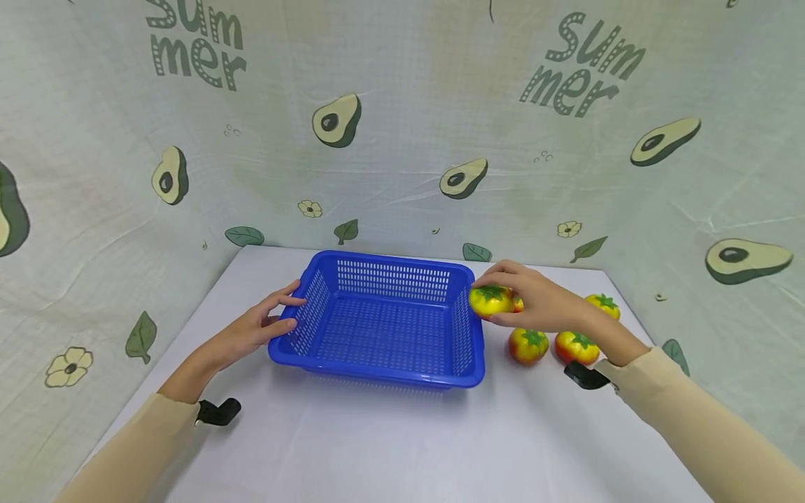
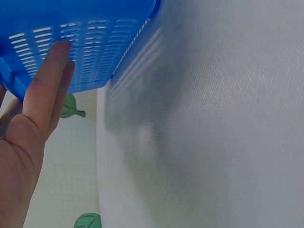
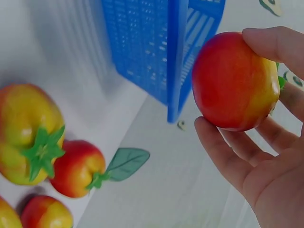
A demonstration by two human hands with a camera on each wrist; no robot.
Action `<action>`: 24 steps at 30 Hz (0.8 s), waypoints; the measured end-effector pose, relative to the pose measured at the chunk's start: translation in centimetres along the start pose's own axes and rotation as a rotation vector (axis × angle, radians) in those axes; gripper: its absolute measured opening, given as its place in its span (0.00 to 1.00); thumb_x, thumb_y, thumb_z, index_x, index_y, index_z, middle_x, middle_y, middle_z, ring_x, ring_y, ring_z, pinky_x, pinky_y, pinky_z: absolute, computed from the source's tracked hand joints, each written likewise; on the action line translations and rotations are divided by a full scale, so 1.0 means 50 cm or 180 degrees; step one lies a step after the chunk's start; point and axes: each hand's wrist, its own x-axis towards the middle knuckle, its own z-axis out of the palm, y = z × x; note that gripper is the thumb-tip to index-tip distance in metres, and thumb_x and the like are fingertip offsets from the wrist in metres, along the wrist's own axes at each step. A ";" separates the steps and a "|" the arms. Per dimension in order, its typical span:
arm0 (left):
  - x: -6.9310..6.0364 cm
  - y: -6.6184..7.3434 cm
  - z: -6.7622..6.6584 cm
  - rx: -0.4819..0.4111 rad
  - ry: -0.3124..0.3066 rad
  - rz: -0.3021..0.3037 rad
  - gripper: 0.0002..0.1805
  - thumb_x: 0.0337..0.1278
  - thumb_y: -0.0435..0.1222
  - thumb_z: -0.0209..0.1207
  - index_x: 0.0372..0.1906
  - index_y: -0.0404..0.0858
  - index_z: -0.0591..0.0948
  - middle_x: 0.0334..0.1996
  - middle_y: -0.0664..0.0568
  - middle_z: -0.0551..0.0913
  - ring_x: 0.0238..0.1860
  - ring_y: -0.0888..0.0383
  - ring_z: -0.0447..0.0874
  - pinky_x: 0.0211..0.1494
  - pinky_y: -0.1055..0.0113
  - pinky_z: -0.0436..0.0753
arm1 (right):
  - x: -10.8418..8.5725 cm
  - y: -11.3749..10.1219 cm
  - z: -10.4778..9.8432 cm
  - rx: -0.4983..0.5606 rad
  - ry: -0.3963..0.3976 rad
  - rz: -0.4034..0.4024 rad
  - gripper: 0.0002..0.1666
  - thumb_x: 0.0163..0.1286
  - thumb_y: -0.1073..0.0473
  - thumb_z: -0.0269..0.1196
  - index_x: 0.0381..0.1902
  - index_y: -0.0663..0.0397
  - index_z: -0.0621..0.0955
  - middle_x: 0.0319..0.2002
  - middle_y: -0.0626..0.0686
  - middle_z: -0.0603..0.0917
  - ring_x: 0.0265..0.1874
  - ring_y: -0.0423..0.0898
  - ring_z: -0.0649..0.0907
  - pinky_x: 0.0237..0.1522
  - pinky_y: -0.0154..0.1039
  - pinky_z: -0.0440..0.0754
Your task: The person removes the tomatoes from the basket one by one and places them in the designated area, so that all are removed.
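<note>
A blue plastic basket (image 1: 383,381) with slotted walls stands on the white table, nothing inside it. My left hand (image 1: 251,327) rests at its left rim; in the left wrist view, straight fingers (image 2: 45,90) lie against the slotted outer wall. Beside the right rim, my right hand (image 1: 531,297) holds a yellow-and-red tomato (image 1: 490,302) with a green star-shaped top. The right wrist view shows the red underside of this tomato (image 3: 232,83) pinched between thumb and fingers, raised near the basket's rim (image 3: 175,61).
More tomatoes lie right of the basket: one (image 1: 528,346) nearest it, another (image 1: 576,347) by the right wrist, one (image 1: 604,305) farther back, and one (image 1: 518,303) mostly hidden behind the right hand. A cloth printed with avocados (image 1: 464,179) surrounds the table (image 1: 390,447).
</note>
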 end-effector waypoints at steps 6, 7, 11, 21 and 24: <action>-0.001 -0.003 0.000 0.0005 -0.0017 -0.0003 0.27 0.82 0.40 0.56 0.77 0.39 0.69 0.88 0.47 0.40 0.84 0.27 0.39 0.75 0.23 0.60 | -0.043 0.022 -0.016 -0.0120 0.0114 0.0252 0.29 0.67 0.57 0.77 0.65 0.46 0.83 0.61 0.52 0.80 0.56 0.50 0.82 0.52 0.48 0.89; -0.001 -0.004 0.001 0.0001 -0.0021 0.0002 0.27 0.82 0.40 0.56 0.77 0.39 0.69 0.88 0.47 0.40 0.84 0.27 0.39 0.75 0.24 0.60 | -0.052 0.027 -0.018 -0.0129 0.0134 0.0274 0.29 0.67 0.57 0.77 0.65 0.47 0.83 0.60 0.53 0.80 0.56 0.51 0.82 0.51 0.48 0.89; -0.002 -0.002 0.001 -0.0004 -0.0018 0.0017 0.26 0.82 0.40 0.56 0.76 0.39 0.69 0.88 0.46 0.40 0.84 0.27 0.39 0.76 0.23 0.59 | -0.089 0.055 -0.020 -0.0242 0.0218 0.0364 0.29 0.66 0.56 0.77 0.65 0.49 0.83 0.60 0.54 0.80 0.55 0.52 0.82 0.49 0.46 0.90; 0.002 -0.005 -0.002 -0.0020 -0.0028 0.0062 0.25 0.81 0.39 0.56 0.76 0.39 0.70 0.88 0.46 0.42 0.85 0.30 0.35 0.77 0.22 0.50 | -0.189 0.115 -0.037 -0.0389 0.0472 0.0514 0.31 0.64 0.59 0.78 0.64 0.52 0.83 0.59 0.56 0.79 0.54 0.51 0.78 0.46 0.39 0.87; 0.001 -0.007 -0.003 -0.0018 -0.0021 0.0048 0.25 0.81 0.40 0.57 0.76 0.40 0.70 0.88 0.46 0.42 0.85 0.30 0.35 0.77 0.22 0.51 | -0.213 0.133 -0.040 -0.0416 0.0526 0.0600 0.31 0.64 0.60 0.78 0.64 0.52 0.83 0.59 0.56 0.79 0.53 0.52 0.79 0.46 0.37 0.87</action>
